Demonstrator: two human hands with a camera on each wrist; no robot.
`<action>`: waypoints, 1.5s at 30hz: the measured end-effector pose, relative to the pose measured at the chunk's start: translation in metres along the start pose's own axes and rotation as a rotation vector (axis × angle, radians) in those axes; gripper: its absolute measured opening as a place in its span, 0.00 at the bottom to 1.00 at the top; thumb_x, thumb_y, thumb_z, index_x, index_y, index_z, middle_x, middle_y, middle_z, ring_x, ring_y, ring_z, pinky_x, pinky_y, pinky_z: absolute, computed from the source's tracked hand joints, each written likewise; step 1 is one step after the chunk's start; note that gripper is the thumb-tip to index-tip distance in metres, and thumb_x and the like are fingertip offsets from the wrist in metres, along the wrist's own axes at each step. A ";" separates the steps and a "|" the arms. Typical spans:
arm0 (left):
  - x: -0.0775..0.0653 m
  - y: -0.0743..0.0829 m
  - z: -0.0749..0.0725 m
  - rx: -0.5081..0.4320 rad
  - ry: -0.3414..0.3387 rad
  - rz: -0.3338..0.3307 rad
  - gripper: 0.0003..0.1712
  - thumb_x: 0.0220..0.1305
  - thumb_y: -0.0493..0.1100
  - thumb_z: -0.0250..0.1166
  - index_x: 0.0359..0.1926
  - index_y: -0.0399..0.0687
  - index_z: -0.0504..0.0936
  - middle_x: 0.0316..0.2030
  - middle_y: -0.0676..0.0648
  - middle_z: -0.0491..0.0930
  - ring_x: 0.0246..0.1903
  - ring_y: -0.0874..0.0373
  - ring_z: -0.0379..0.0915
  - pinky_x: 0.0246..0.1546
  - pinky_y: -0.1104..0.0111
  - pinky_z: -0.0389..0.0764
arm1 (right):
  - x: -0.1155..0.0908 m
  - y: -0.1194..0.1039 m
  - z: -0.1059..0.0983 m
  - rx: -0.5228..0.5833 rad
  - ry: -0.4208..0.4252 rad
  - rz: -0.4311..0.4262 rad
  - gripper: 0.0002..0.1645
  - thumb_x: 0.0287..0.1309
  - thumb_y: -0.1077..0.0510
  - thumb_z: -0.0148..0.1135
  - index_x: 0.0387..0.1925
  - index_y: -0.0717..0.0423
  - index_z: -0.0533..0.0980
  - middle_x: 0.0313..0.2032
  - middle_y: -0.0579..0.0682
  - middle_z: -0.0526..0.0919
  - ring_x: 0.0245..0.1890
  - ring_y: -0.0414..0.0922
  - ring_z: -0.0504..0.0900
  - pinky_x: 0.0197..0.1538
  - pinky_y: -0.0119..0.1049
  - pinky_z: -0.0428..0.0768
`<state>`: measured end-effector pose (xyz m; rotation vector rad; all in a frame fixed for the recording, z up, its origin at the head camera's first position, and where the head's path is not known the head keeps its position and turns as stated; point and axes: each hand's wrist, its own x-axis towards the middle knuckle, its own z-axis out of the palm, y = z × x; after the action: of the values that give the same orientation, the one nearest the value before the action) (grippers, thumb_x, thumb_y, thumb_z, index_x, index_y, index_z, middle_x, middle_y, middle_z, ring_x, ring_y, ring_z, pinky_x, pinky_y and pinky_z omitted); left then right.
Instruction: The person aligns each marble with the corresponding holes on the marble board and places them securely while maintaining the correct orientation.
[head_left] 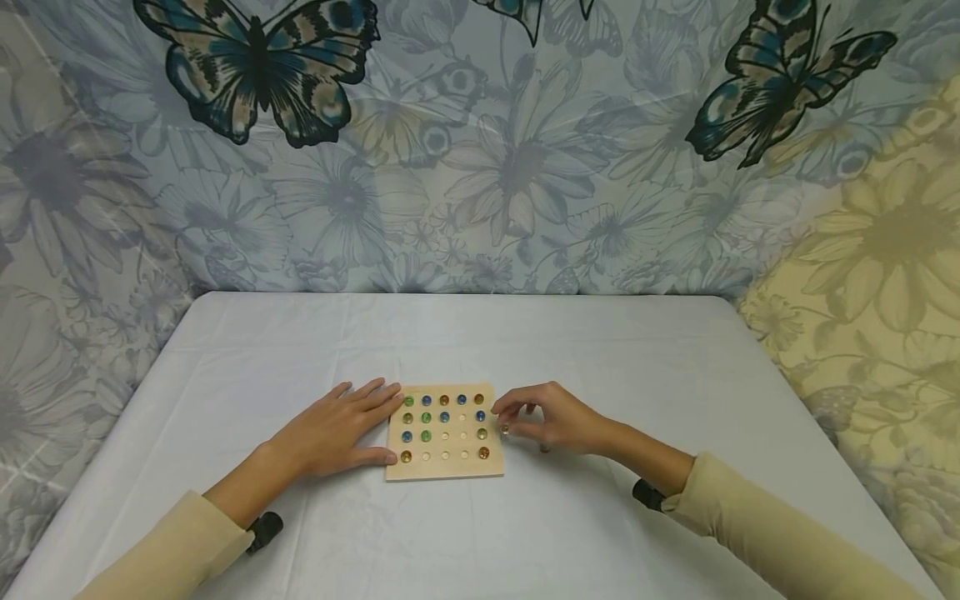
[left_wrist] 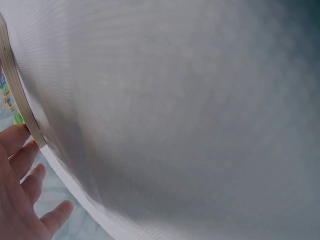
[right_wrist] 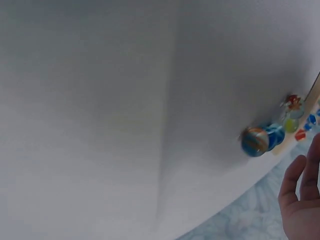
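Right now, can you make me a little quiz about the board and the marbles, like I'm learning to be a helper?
1. How many holes in the wooden board are empty?
2. True or false: every marble is in the board.
3. Which hand touches the left side of the board?

Key:
1. Six.
2. False: loose marbles lie on the white cloth beside it.
3. The left hand.

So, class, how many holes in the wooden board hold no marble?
6 empty holes in the board. From the top, left to right: second row, fourth; third row, third and fourth; bottom row, second, third and fourth. No hole looks hidden.
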<state>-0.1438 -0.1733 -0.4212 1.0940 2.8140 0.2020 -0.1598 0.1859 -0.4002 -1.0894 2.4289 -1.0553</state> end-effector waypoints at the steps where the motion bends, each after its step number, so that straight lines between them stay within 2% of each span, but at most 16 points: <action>1: 0.000 0.000 0.000 0.000 0.001 0.000 0.50 0.65 0.75 0.51 0.76 0.48 0.61 0.75 0.47 0.58 0.74 0.46 0.53 0.68 0.41 0.58 | 0.002 -0.001 0.002 0.001 0.002 -0.009 0.16 0.60 0.67 0.68 0.51 0.57 0.82 0.41 0.44 0.87 0.42 0.36 0.82 0.47 0.41 0.80; 13: -0.001 0.001 -0.001 -0.006 0.011 -0.001 0.49 0.66 0.75 0.51 0.76 0.48 0.61 0.75 0.47 0.59 0.73 0.45 0.53 0.68 0.41 0.58 | 0.022 -0.012 0.021 0.001 -0.006 -0.078 0.18 0.57 0.66 0.71 0.50 0.59 0.82 0.40 0.44 0.88 0.43 0.35 0.83 0.53 0.38 0.80; 21: 0.000 0.001 -0.001 0.009 0.012 0.001 0.49 0.66 0.74 0.52 0.76 0.48 0.62 0.75 0.46 0.59 0.73 0.46 0.54 0.68 0.41 0.59 | 0.030 -0.019 0.033 -0.056 -0.068 -0.063 0.18 0.58 0.65 0.71 0.51 0.59 0.81 0.42 0.43 0.87 0.45 0.32 0.83 0.67 0.40 0.70; 24: 0.000 0.001 -0.001 0.009 0.012 0.002 0.49 0.66 0.74 0.52 0.76 0.48 0.62 0.75 0.46 0.59 0.73 0.46 0.54 0.68 0.41 0.59 | 0.031 -0.019 0.036 -0.083 -0.071 -0.063 0.18 0.57 0.65 0.71 0.50 0.58 0.81 0.42 0.42 0.87 0.45 0.31 0.82 0.70 0.42 0.66; 27: 0.000 0.001 0.000 0.006 0.010 0.004 0.49 0.66 0.74 0.52 0.76 0.48 0.61 0.75 0.46 0.59 0.73 0.46 0.54 0.68 0.41 0.59 | 0.032 -0.019 0.038 -0.084 -0.070 -0.060 0.17 0.57 0.65 0.71 0.50 0.57 0.82 0.41 0.41 0.87 0.44 0.30 0.82 0.68 0.41 0.68; 32: 0.000 0.001 0.000 0.004 0.007 0.007 0.49 0.66 0.75 0.51 0.76 0.48 0.61 0.75 0.47 0.58 0.73 0.46 0.53 0.68 0.41 0.58 | 0.034 -0.019 0.041 -0.066 -0.091 -0.047 0.17 0.58 0.67 0.70 0.49 0.58 0.82 0.42 0.41 0.87 0.43 0.30 0.83 0.58 0.33 0.77; 33: 0.000 0.001 0.000 0.003 0.007 0.007 0.49 0.66 0.74 0.51 0.76 0.48 0.61 0.75 0.47 0.58 0.73 0.46 0.53 0.68 0.41 0.58 | 0.034 -0.019 0.041 -0.070 -0.092 -0.047 0.17 0.58 0.67 0.69 0.50 0.58 0.82 0.42 0.40 0.87 0.44 0.30 0.83 0.58 0.33 0.77; 39: -0.001 0.002 -0.002 0.006 0.005 0.002 0.49 0.66 0.74 0.52 0.76 0.48 0.62 0.75 0.46 0.59 0.73 0.45 0.54 0.68 0.41 0.58 | 0.029 -0.020 0.029 -0.088 -0.045 -0.063 0.17 0.58 0.66 0.70 0.50 0.57 0.82 0.41 0.41 0.87 0.45 0.34 0.83 0.60 0.39 0.76; 42: -0.001 0.002 -0.003 0.003 0.008 0.003 0.49 0.66 0.73 0.53 0.76 0.47 0.62 0.75 0.46 0.59 0.73 0.45 0.54 0.68 0.41 0.58 | 0.022 -0.019 0.018 -0.075 -0.018 -0.051 0.18 0.56 0.66 0.71 0.50 0.58 0.82 0.42 0.43 0.87 0.46 0.37 0.83 0.56 0.41 0.79; 45: -0.001 0.002 -0.002 -0.002 0.010 0.004 0.49 0.66 0.73 0.53 0.76 0.47 0.62 0.75 0.46 0.59 0.73 0.45 0.54 0.68 0.41 0.58 | 0.014 -0.015 0.007 -0.075 0.003 -0.042 0.18 0.56 0.66 0.71 0.50 0.58 0.82 0.42 0.44 0.88 0.47 0.38 0.83 0.57 0.44 0.79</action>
<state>-0.1422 -0.1723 -0.4187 1.1020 2.8199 0.2111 -0.1583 0.1653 -0.3936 -1.1686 2.4763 -0.9870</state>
